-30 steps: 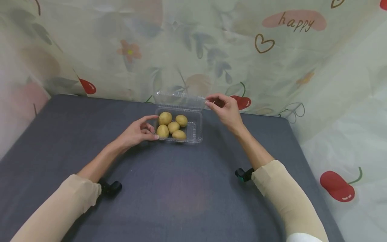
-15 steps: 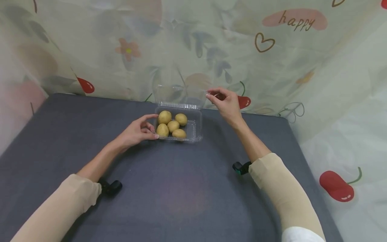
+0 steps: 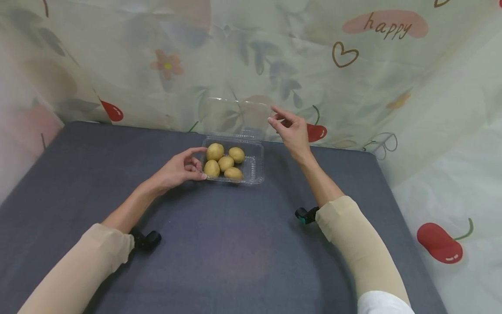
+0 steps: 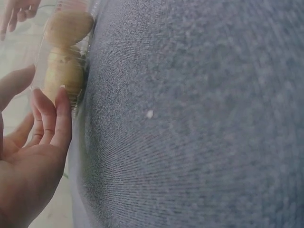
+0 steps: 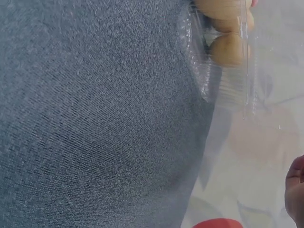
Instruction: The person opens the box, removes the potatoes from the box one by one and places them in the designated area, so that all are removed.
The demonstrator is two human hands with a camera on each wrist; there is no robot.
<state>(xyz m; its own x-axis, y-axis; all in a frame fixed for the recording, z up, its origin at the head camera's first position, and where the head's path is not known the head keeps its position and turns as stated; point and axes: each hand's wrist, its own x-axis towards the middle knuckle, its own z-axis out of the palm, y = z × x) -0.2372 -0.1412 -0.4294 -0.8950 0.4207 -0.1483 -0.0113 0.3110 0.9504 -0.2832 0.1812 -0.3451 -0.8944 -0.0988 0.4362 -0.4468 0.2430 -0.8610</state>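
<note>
A clear plastic hinged food container (image 3: 256, 168) sits near the table's back edge, its lid (image 3: 235, 115) raised against the backdrop. Inside lie several small yellow potatoes (image 3: 225, 163), mostly toward the left. My left hand (image 3: 178, 170) rests at the container's left end, index finger at the rear of that side and thumb at the front corner. The left wrist view shows its fingertips (image 4: 62, 90) against the wall. Beside the lid's upper right corner is my right hand (image 3: 292, 133), thumb and index finger parted; the right wrist view shows only part of this hand (image 5: 295, 190).
The dark grey tabletop (image 3: 239, 244) runs up to a printed fabric backdrop (image 3: 251, 52) with hearts, flowers and cherries. A black camera mount (image 3: 146, 240) is on the left wrist, and another camera mount (image 3: 306, 215) is on the right wrist.
The lid has tilted up and back to a more upright stance. My right hand rose with it, and its thumb and index finger have spread apart. My left hand stays at the container's end.
</note>
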